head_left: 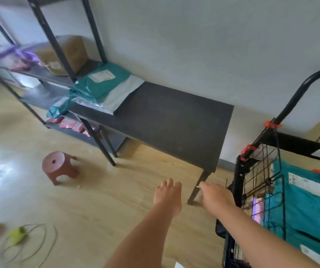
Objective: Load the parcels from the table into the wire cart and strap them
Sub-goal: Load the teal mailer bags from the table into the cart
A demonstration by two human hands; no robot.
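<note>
A dark table (166,120) stands against the wall. At its far left end lie a teal parcel (101,82) and a grey-white parcel (116,95) under it. The black wire cart (259,171) is at the right, with teal parcels (307,206) inside. My left hand (167,194) hangs empty over the floor in front of the table, fingers loosely apart. Just left of the cart's corner, my right hand (216,196) is empty too, fingers slightly curled.
A black shelving rack (58,45) at the left holds a cardboard box (68,55) and purple and pink bags. A red plastic stool (60,167) stands on the wooden floor. A looped cord with a yellow-green piece (18,236) lies at the lower left.
</note>
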